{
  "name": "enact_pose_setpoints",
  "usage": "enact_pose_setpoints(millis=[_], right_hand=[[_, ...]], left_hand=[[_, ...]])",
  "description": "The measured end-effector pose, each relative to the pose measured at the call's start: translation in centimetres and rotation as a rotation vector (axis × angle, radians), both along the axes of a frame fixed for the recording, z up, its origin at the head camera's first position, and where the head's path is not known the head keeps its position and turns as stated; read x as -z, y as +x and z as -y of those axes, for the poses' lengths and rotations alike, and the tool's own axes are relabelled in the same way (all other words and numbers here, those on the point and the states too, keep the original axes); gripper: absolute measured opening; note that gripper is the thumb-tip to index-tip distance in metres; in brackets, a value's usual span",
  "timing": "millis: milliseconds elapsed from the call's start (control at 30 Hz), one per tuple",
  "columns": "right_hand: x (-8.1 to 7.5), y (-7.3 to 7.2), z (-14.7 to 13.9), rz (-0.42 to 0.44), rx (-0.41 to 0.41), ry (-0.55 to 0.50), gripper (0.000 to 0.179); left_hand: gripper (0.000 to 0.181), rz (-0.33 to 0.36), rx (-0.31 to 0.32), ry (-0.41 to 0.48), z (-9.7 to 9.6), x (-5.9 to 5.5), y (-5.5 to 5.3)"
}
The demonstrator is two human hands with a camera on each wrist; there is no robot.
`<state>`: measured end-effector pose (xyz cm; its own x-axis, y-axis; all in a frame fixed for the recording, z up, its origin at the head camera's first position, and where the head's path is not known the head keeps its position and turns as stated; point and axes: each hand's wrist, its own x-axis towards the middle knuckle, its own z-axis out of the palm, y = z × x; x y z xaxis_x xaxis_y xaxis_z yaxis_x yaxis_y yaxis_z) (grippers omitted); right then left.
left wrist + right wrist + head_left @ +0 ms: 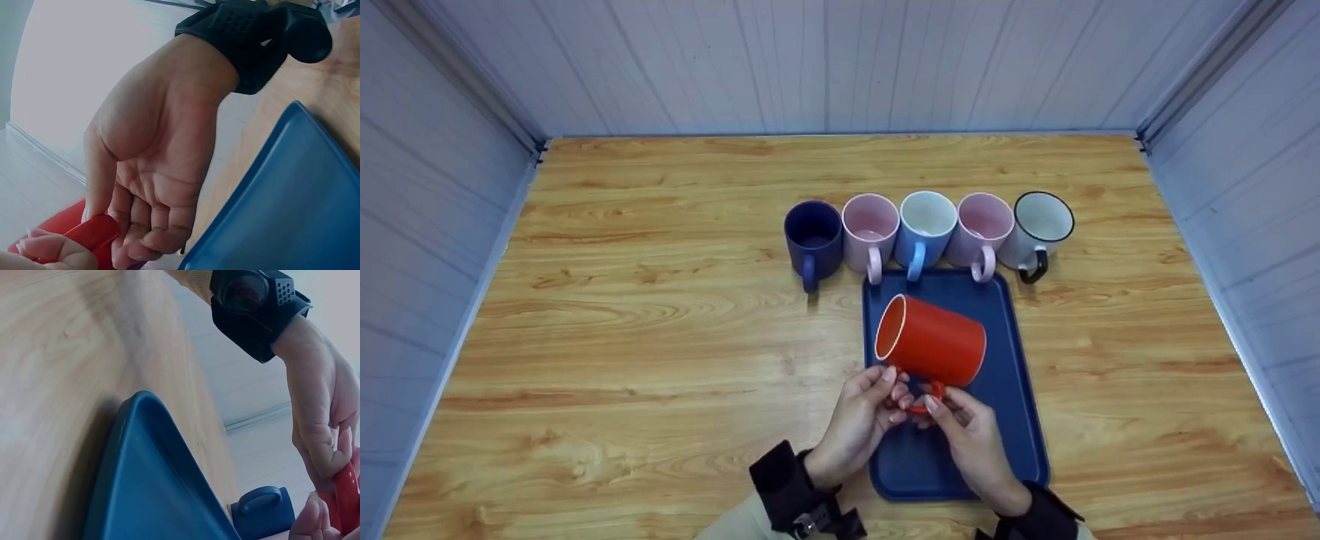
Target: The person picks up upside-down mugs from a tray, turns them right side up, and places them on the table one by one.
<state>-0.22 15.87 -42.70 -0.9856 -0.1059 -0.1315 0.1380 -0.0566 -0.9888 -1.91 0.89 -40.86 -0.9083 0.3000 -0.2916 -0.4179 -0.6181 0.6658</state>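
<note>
Tilted on its side above the blue tray (915,472), a red mug (941,341) has its white-rimmed mouth turned to the left and its handle toward me. My left hand (859,416) pinches the handle near the rim end between thumb and fingers. At the base end, my right hand (975,439) pinches the same handle. The left wrist view shows the left thumb on the red handle (93,232). In the right wrist view the right hand (323,405) and part of the red mug (347,495) are cut off by the frame edge.
Behind the tray stands a row of mugs: dark blue (814,244), pink (870,232), light blue (926,229), another pink (981,229), and white with a black rim (1039,232). Their handles face me. Pale panel walls (825,67) border the wooden table (645,337).
</note>
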Motion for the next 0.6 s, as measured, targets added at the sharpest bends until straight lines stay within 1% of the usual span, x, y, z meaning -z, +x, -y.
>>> enact_pose_setpoints(millis=[167, 267, 433, 600], right_hand=[[-0.2, -0.1, -0.2, -0.022, 0.027, -0.042, 0.028], [-0.3, -0.1, -0.3, -0.04, 0.042, -0.09, 0.027], [-0.3, -0.1, -0.7, -0.079, 0.037, -0.166, 0.026], [-0.3, -0.1, -1.2, -0.093, 0.004, -0.185, 0.029]], left_hand=[[0.015, 0.012, 0.027, -0.014, 0.0, 0.2, 0.0], [0.015, 0.014, 0.041, -0.031, 0.1, 0.3, 0.0], [0.019, -0.019, 0.058, -0.105, 0.1, 0.4, 0.1], [0.023, -0.044, 0.056, -0.187, 0.2, 0.6, 0.1]])
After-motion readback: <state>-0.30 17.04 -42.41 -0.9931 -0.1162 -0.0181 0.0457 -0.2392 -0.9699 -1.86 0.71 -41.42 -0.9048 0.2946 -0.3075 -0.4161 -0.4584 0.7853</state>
